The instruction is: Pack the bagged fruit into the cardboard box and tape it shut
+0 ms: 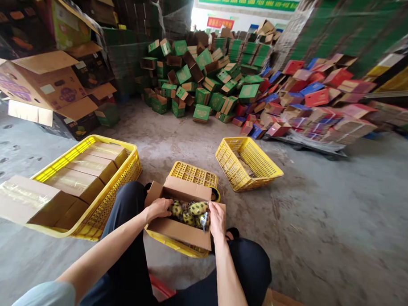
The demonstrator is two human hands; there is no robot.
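Note:
An open cardboard box (183, 230) rests on an upturned yellow crate (193, 174) between my knees. Inside it lie several yellow-green wrapped fruits (191, 213). My left hand (159, 208) curls over the box's left side, fingers closed on a fruit at the left of the pile. At the box's right side my right hand (217, 218) reaches in with bent fingers touching the wrapped fruit there.
A yellow crate (98, 203) at my left holds several taped cardboard boxes (79, 171). Another yellow crate (248, 162) sits tilted ahead right. Piles of green boxes (200, 77) and red and blue boxes (309, 103) cover the concrete floor behind. Stacked cartons (49, 80) stand far left.

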